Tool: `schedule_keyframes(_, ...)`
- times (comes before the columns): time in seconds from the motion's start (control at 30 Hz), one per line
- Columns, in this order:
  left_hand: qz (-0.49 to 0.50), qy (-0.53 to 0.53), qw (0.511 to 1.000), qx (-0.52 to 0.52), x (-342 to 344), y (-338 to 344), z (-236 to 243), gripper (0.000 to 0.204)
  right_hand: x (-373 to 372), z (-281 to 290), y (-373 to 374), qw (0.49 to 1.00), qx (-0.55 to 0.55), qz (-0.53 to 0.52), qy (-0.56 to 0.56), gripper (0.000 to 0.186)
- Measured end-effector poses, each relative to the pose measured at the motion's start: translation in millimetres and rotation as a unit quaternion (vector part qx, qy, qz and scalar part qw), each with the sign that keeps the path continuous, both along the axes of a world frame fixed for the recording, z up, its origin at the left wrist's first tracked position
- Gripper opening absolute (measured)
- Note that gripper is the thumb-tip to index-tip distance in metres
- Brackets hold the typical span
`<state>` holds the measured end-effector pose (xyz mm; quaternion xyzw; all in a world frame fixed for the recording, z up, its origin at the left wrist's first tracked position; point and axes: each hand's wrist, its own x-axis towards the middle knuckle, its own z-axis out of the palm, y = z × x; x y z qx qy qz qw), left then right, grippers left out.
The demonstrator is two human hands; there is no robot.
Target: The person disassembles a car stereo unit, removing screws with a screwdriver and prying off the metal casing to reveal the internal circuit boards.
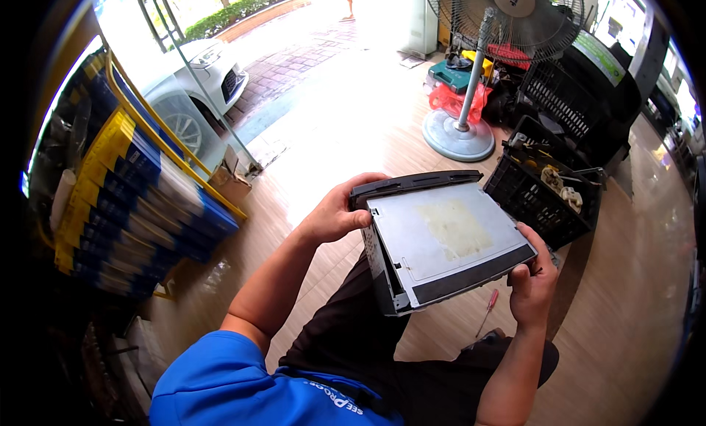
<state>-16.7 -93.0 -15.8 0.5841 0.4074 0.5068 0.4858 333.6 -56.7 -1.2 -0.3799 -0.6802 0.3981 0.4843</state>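
Above my lap I hold a boxy electronic unit (397,213) with a flat silver metal cover, a black strip along its near edge and a black plastic panel (419,180) along its far edge. A yellowish stain marks the cover's middle. The cover's left edge stands slightly apart from the case, leaving a dark gap. My left hand (344,211) is closed on the far left corner, thumb on top by the black panel. At the near right corner, my right hand (535,279) grips the unit's edge, some fingers hidden beneath. Below lies a red-handled screwdriver (492,299) on the floor.
A pedestal fan (460,135) stands beyond the unit, beside a red plastic bag (457,102) and a teal case (450,77). Right of it are black crates (540,191) with loose parts. A yellow rack (99,176) of blue boxes stands left. A white car (195,80) is parked outside.
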Motion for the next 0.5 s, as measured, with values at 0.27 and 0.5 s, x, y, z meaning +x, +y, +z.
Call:
schedule_keyframes(0.27,0.038,-0.009,0.999,-0.015,-7,17,-11,0.080,-3,-4,7,0.994,0.100,-0.024,-0.048,0.082)
schedule_keyframes(0.5,0.022,-0.082,0.996,-0.028,-9,33,-22,0.074,-6,-14,18,0.999,0.030,0.015,0.022,0.080)
